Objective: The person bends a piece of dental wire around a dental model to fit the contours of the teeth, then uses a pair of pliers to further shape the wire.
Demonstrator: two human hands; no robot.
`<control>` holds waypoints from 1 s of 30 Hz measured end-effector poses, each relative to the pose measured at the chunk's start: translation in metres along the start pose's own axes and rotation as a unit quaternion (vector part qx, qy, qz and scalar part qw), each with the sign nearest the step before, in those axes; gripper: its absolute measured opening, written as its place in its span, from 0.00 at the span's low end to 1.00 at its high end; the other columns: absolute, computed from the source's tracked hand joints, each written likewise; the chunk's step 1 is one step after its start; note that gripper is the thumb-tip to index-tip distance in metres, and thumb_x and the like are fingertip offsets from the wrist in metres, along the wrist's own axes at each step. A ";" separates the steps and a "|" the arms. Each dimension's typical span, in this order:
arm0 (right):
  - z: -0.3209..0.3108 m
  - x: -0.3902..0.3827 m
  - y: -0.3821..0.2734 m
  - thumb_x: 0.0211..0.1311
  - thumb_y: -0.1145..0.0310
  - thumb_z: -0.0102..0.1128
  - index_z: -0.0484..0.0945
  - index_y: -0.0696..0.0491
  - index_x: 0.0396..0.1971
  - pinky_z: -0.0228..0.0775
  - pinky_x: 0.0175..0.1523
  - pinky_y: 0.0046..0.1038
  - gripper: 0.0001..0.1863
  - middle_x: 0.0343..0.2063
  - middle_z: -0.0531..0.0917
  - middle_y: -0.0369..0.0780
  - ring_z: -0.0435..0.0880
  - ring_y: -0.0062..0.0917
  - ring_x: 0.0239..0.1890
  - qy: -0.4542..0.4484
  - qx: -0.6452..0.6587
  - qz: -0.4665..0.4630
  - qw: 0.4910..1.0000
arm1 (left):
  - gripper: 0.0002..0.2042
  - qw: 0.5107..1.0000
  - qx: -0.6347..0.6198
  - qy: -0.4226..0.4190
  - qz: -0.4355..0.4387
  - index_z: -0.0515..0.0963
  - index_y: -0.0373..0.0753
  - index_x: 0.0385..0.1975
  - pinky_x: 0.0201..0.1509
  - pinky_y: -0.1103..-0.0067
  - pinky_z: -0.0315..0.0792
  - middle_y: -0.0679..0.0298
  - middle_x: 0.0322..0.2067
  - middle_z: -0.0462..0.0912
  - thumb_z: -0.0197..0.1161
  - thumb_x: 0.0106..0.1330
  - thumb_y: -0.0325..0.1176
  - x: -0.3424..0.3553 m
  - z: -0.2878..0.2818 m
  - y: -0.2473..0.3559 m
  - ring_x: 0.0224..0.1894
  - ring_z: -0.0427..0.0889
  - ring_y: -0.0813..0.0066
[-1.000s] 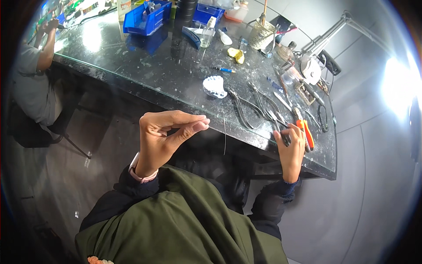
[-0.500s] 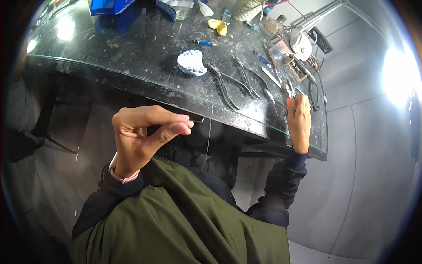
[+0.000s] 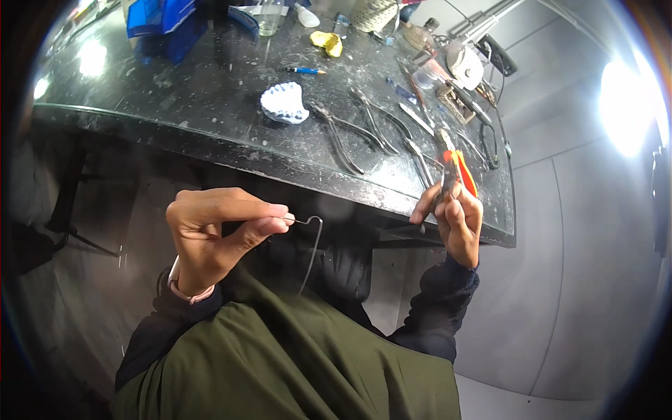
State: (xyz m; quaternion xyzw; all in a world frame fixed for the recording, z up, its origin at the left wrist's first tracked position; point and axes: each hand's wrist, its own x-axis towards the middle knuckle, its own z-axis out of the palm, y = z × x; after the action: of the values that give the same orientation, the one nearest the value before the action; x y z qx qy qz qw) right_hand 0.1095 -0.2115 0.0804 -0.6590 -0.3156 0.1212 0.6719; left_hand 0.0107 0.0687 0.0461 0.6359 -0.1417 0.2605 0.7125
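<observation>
**Wire (image 3: pixel 316 245) pinched in the left hand (image 3: pixel 192 234), dark tool (image 3: pixel 447 176) in the right hand (image 3: pixel 458 227)**

The wire is at the left hand's fingertips, in front of the counter (image 3: pixel 210 94) and below its near edge in view. Thumb and forefinger close on one end, with a rounded gap behind the pinch. From there the wire runs right, rises in a small hook, then bends and hangs down, its lower end over the upper edge of the green apron (image 3: pixel 294 357). The right hand is well apart from the wire; its fingers are partly curled about the dark tool, which points up from the grip. Just beyond it, orange pliers (image 3: pixel 463 173) lie on the counter.

Between the hands and farther back sits a white tooth model (image 3: pixel 283 105), with dark pliers (image 3: pixel 343 136) just right of it. A blue pencil (image 3: pixel 306 70) and a yellow piece (image 3: pixel 327 43) lie behind.

The containers stand toward the back. At the far left is a blue bin (image 3: pixel 157 19), cut by the upper edge; what it holds cannot be told. Right of it come a clear bottle (image 3: pixel 269 19), a small white bottle (image 3: pixel 306 17) and a cream perforated pot (image 3: pixel 371 15). A clear cup (image 3: pixel 425 77) stands farther right, its contents too small to tell.
</observation>
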 end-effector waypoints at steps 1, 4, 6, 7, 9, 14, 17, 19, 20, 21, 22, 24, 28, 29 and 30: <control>0.003 -0.002 -0.002 0.61 0.64 0.49 0.66 0.58 0.21 0.67 0.37 0.26 0.14 0.26 0.75 0.46 0.77 0.26 0.28 -0.004 0.003 -0.001 1.000 | 0.04 1.000 0.005 -0.006 0.011 0.79 0.30 0.25 0.30 0.83 0.75 0.55 0.22 0.81 0.64 0.48 0.20 0.000 0.000 0.002 0.25 0.82 0.71; 0.008 -0.001 -0.014 0.61 0.67 0.47 0.68 0.61 0.22 0.66 0.38 0.24 0.13 0.27 0.76 0.43 0.75 0.24 0.29 0.046 -0.127 -0.002 0.991 | 0.04 1.000 0.010 -0.011 0.007 0.79 0.30 0.25 0.30 0.83 0.74 0.55 0.22 0.81 0.64 0.48 0.20 0.000 -0.003 0.004 0.25 0.82 0.71; 0.006 0.014 -0.022 0.57 0.72 0.50 0.68 0.61 0.25 0.63 0.34 0.26 0.08 0.25 0.73 0.41 0.72 0.25 0.25 0.119 -0.416 -0.004 0.902 | 0.04 1.000 0.007 -0.010 0.007 0.79 0.30 0.25 0.30 0.83 0.74 0.55 0.22 0.81 0.64 0.48 0.20 -0.001 -0.005 0.004 0.25 0.82 0.71; -0.001 0.022 -0.019 0.56 0.73 0.52 0.68 0.61 0.26 0.62 0.33 0.27 0.07 0.24 0.71 0.42 0.70 0.27 0.24 0.147 -0.527 -0.009 0.837 | 0.04 1.000 0.002 -0.002 0.002 0.79 0.30 0.25 0.30 0.84 0.74 0.55 0.22 0.81 0.64 0.49 0.20 -0.002 -0.004 0.004 0.25 0.82 0.71; -0.023 0.036 0.004 0.52 0.74 0.54 0.68 0.60 0.27 0.62 0.34 0.31 0.07 0.25 0.69 0.45 0.70 0.36 0.29 0.155 -0.611 -0.043 0.775 | 0.04 1.000 -0.005 0.007 -0.001 0.79 0.30 0.25 0.30 0.84 0.74 0.55 0.22 0.81 0.64 0.49 0.20 -0.002 -0.004 0.006 0.25 0.81 0.72; -0.059 0.047 0.031 0.49 0.76 0.54 0.71 0.59 0.31 0.63 0.43 0.35 0.08 0.34 0.73 0.45 0.72 0.39 0.37 0.167 -0.680 -0.101 0.707 | 0.04 1.000 0.009 -0.005 -0.011 0.79 0.30 0.25 0.29 0.84 0.74 0.55 0.21 0.80 0.64 0.49 0.21 0.002 -0.007 0.008 0.24 0.81 0.72; -0.040 0.059 0.016 0.52 0.72 0.55 0.73 0.58 0.31 0.64 0.46 0.32 0.07 0.38 0.75 0.45 0.73 0.38 0.41 0.211 -0.654 -0.126 0.715 | 0.04 1.000 0.005 0.020 -0.021 0.79 0.30 0.25 0.28 0.85 0.73 0.56 0.21 0.80 0.64 0.49 0.21 -0.001 -0.011 0.008 0.24 0.81 0.73; -0.023 0.070 0.010 0.52 0.70 0.57 0.74 0.59 0.27 0.64 0.46 0.32 0.07 0.35 0.77 0.45 0.74 0.38 0.40 0.176 -0.625 -0.125 0.750 | 0.04 1.000 -0.008 0.018 -0.018 0.79 0.30 0.25 0.27 0.85 0.73 0.56 0.20 0.80 0.64 0.49 0.21 0.000 -0.012 0.005 0.23 0.81 0.73; -0.014 0.077 0.015 0.51 0.68 0.59 0.74 0.58 0.24 0.64 0.45 0.32 0.08 0.34 0.78 0.45 0.74 0.38 0.39 0.153 -0.603 -0.121 0.773 | 0.04 1.000 -0.007 0.013 -0.009 0.79 0.30 0.25 0.27 0.85 0.73 0.55 0.20 0.80 0.64 0.49 0.21 0.000 -0.013 0.005 0.23 0.81 0.72; -0.010 0.085 0.023 0.50 0.66 0.60 0.74 0.58 0.24 0.65 0.45 0.32 0.10 0.33 0.78 0.46 0.74 0.38 0.39 0.098 -0.596 -0.134 0.786 | 0.04 1.000 -0.007 0.007 0.000 0.79 0.31 0.25 0.27 0.85 0.73 0.55 0.20 0.80 0.64 0.49 0.21 0.001 -0.013 0.004 0.23 0.81 0.72; -0.003 0.092 0.031 0.50 0.64 0.61 0.73 0.58 0.23 0.65 0.44 0.32 0.12 0.32 0.77 0.46 0.74 0.38 0.39 0.065 -0.579 -0.135 0.801 | 0.04 1.000 -0.011 0.003 0.001 0.79 0.31 0.25 0.27 0.85 0.73 0.55 0.20 0.80 0.64 0.49 0.21 0.000 -0.013 0.004 0.23 0.81 0.72; 0.009 0.106 0.044 0.51 0.61 0.58 0.72 0.58 0.22 0.65 0.40 0.33 0.14 0.27 0.75 0.44 0.74 0.37 0.35 0.026 -0.598 -0.089 0.796 | 0.04 1.000 -0.010 0.025 0.005 0.79 0.31 0.25 0.27 0.84 0.73 0.55 0.20 0.80 0.64 0.49 0.21 -0.002 -0.014 0.007 0.23 0.81 0.72; 0.000 0.120 0.066 0.55 0.68 0.49 0.69 0.60 0.19 0.63 0.40 0.32 0.11 0.25 0.72 0.44 0.70 0.35 0.34 -0.053 -0.733 -0.164 0.658 | 0.04 0.999 -0.023 0.034 0.012 0.78 0.30 0.26 0.26 0.83 0.75 0.54 0.21 0.80 0.64 0.49 0.20 -0.003 -0.014 0.010 0.23 0.81 0.71; -0.007 0.122 0.065 0.55 0.68 0.49 0.69 0.60 0.19 0.63 0.40 0.32 0.11 0.25 0.72 0.44 0.70 0.35 0.34 -0.050 -0.734 -0.168 0.656 | 0.04 0.999 -0.022 0.033 0.017 0.78 0.30 0.26 0.26 0.83 0.75 0.54 0.21 0.80 0.64 0.49 0.20 -0.003 -0.014 0.011 0.23 0.81 0.71; -0.013 0.123 0.061 0.55 0.68 0.48 0.69 0.60 0.19 0.63 0.40 0.31 0.11 0.25 0.71 0.45 0.69 0.35 0.34 -0.094 -0.769 -0.202 0.599 | 0.04 0.999 -0.025 0.033 0.005 0.78 0.30 0.26 0.26 0.83 0.75 0.54 0.21 0.80 0.64 0.50 0.21 -0.003 -0.014 0.011 0.23 0.81 0.71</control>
State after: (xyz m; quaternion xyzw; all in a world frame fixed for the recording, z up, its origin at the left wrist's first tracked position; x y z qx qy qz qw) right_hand 0.2272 -0.1442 0.0554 -0.8365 -0.4785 -0.2435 -0.1096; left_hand 0.0004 0.0824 0.0518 0.6080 -0.1275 0.2815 0.7313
